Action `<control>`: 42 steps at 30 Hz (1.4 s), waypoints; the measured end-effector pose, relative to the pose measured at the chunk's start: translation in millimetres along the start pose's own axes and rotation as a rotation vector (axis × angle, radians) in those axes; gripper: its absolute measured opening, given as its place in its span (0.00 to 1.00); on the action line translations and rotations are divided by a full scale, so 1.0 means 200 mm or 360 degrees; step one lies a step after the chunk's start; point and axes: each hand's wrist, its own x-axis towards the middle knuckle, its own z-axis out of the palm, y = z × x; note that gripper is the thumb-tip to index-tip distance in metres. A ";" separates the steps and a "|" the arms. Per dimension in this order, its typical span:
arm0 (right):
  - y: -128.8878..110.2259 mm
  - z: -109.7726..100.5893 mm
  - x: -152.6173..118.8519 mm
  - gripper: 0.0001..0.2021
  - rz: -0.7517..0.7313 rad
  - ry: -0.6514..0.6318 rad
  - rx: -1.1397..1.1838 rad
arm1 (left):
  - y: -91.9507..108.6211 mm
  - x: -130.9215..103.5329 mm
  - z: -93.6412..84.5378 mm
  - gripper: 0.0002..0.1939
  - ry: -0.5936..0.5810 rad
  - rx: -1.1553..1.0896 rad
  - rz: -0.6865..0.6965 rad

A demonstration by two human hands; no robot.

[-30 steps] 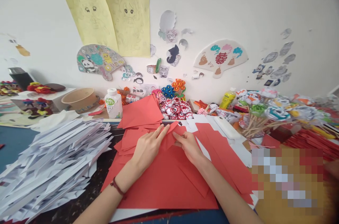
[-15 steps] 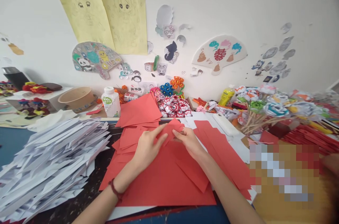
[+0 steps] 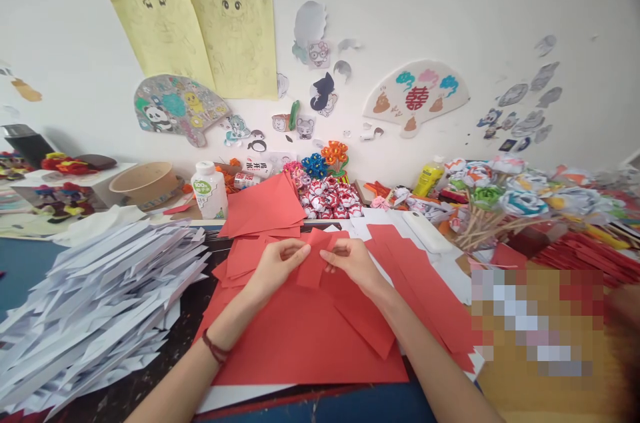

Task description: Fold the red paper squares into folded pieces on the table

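A small red paper piece (image 3: 313, 266) is held up over the large red sheet (image 3: 300, 343). On its left edge, my left hand (image 3: 280, 266) pinches the paper between thumb and fingers; a dark bracelet circles that wrist. My right hand (image 3: 353, 264) grips the right edge the same way, its curled fingers partly behind the paper. Cut red pieces (image 3: 245, 263) lie beyond my left hand. Another red strip (image 3: 367, 326) rests on the large sheet below my right hand. Stacked red sheets (image 3: 265, 204) lie farther back.
Folded white paper strips (image 3: 100, 303) are heaped at left. A white bottle (image 3: 209, 190) and red-and-white paper pieces (image 3: 333, 198) stand along the back. Long red sheets (image 3: 425, 296) lie right, near paper flowers (image 3: 523, 196). A blurred hand shows at the far right edge.
My left hand has closed on the small red paper, its fingers having been spread before. The paper has come lower and more upright, now held between both hands.
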 end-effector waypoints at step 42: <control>-0.13 0.06 -0.06 0.17 -0.0073 0.0059 -0.0175 | 0.07 -0.03 -0.03 0.16 0.0063 -0.0244 -0.0054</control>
